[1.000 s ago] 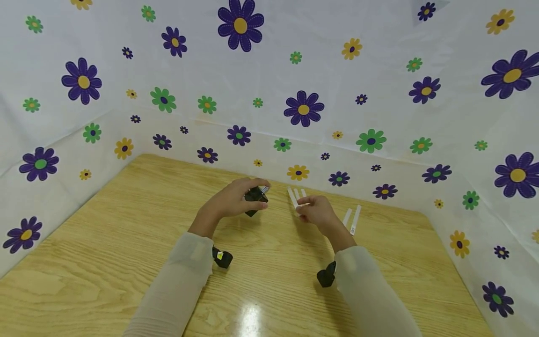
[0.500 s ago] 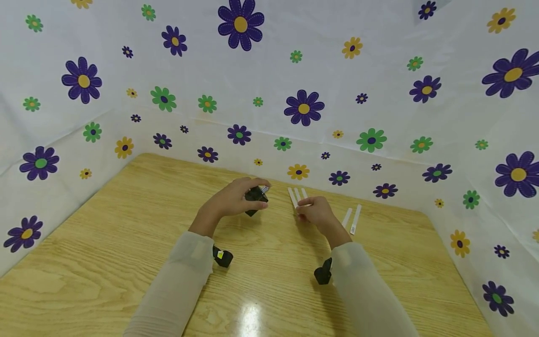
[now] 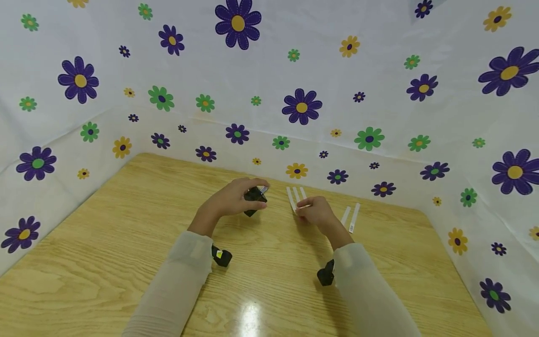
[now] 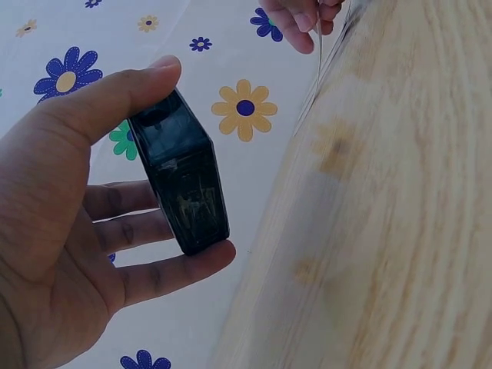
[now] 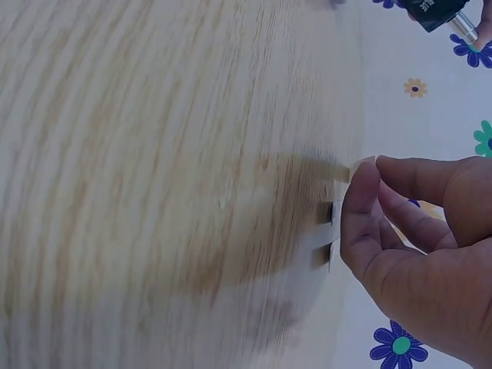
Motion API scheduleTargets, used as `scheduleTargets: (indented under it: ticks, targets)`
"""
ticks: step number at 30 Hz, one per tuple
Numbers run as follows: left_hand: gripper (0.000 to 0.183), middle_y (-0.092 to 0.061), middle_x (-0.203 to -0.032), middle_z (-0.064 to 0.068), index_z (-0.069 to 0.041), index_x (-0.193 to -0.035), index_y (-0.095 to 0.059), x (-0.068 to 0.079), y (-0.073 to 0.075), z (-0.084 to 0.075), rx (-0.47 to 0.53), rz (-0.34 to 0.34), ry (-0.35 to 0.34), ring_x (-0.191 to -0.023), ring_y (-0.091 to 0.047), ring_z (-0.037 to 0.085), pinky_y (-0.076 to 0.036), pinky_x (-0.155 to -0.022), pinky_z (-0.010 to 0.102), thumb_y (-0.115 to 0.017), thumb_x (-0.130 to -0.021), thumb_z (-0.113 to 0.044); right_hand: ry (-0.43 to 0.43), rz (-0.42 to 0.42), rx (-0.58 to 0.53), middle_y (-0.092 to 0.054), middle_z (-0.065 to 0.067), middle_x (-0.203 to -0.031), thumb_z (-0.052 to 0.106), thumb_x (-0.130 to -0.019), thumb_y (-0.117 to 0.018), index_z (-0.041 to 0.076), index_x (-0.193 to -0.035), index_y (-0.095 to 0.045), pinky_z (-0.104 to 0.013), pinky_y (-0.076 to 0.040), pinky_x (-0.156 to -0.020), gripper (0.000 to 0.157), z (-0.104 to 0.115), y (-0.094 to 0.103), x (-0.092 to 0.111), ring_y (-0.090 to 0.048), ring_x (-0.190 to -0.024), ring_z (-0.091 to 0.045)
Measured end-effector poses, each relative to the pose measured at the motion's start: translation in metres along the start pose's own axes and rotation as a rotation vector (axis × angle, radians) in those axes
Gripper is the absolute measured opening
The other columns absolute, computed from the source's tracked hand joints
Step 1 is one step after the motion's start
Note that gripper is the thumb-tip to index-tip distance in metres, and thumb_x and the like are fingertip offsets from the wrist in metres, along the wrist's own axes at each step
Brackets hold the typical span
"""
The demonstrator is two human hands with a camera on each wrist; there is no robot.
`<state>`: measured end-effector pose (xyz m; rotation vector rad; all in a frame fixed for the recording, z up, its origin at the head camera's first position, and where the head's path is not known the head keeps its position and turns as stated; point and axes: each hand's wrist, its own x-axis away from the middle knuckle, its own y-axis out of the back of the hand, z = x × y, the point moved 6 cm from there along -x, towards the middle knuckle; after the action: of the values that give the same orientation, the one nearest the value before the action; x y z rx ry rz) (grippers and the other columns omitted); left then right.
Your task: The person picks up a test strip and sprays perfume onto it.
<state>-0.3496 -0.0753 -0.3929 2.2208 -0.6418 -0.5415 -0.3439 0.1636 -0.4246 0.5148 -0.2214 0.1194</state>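
My left hand (image 3: 229, 199) holds a dark, faceted glass perfume bottle (image 4: 181, 173) between thumb and fingers. Its silver neck (image 5: 463, 28) shows in the right wrist view. My right hand (image 3: 320, 213) pinches the near end of a white paper strip (image 3: 290, 199) between thumb and fingertips, and the strip looks slightly bent. Beside it two more white strips (image 3: 296, 193) lie side by side, their near ends partly hidden behind the hand in the head view. In the left wrist view, the right hand (image 4: 300, 19) appears at the top with a thin strip.
Two further white strips (image 3: 354, 219) lie to the right of my right hand, one with dark print at its end. The wooden table (image 3: 105, 224) meets a white flowered cloth (image 3: 273, 84) behind and at both sides. Black wrist cameras (image 3: 222, 256) sit at both cuffs.
The right hand has shifted very slightly while keeping its pinch on the strip. The left hand and perfume bottle stay in place; the head view shifts a little.
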Motion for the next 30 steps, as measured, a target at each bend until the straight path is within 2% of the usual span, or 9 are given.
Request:
scheduleTargets:
  ticks: [6, 13, 19, 30]
  targets:
    - [0.059, -0.053, -0.149, 0.007, -0.024, -0.147, -0.054, 0.001, 0.000, 0.001, 0.002, 0.002, 0.005, -0.137, -0.048, 0.031, -0.039, -0.112, 0.054, -0.070, -0.096, -0.047, 0.021, 0.015, 0.016, -0.068, -0.019, -0.099, -0.005, -0.094, -0.061, -0.010, -0.124, -0.064, -0.029, -0.053, -0.070, 0.030, 0.001, 0.003, 0.003, -0.059, -0.076, -0.020]
    - [0.062, -0.054, -0.148, 0.007, -0.019, -0.149, -0.053, -0.001, -0.001, 0.003, 0.006, -0.003, -0.029, -0.137, -0.049, 0.030, -0.040, -0.112, 0.054, -0.069, -0.097, -0.049, 0.027, 0.007, 0.058, -0.067, -0.022, -0.117, 0.001, -0.099, -0.062, -0.006, -0.128, -0.064, -0.035, -0.058, -0.085, 0.031, -0.002, 0.014, 0.009, -0.067, -0.091, -0.024]
    - [0.062, -0.054, -0.148, 0.006, -0.020, -0.149, -0.054, -0.001, -0.001, 0.003, 0.004, -0.005, -0.027, -0.138, -0.048, 0.030, -0.040, -0.112, 0.054, -0.068, -0.096, -0.050, 0.039, 0.012, 0.054, -0.067, -0.024, -0.115, 0.001, -0.099, -0.060, -0.008, -0.130, -0.061, -0.036, -0.059, -0.083, 0.032, -0.004, 0.027, 0.013, -0.067, -0.089, -0.026]
    - [0.063, -0.053, -0.149, 0.008, -0.020, -0.149, -0.053, 0.001, 0.000, 0.001, 0.007, -0.001, -0.019, -0.138, -0.047, 0.031, -0.039, -0.112, 0.055, -0.069, -0.096, -0.051, 0.080, 0.017, 0.080, -0.065, -0.026, -0.118, 0.003, -0.101, -0.059, -0.009, -0.135, -0.057, -0.039, -0.059, -0.087, 0.037, -0.003, 0.049, 0.024, -0.066, -0.099, -0.035]
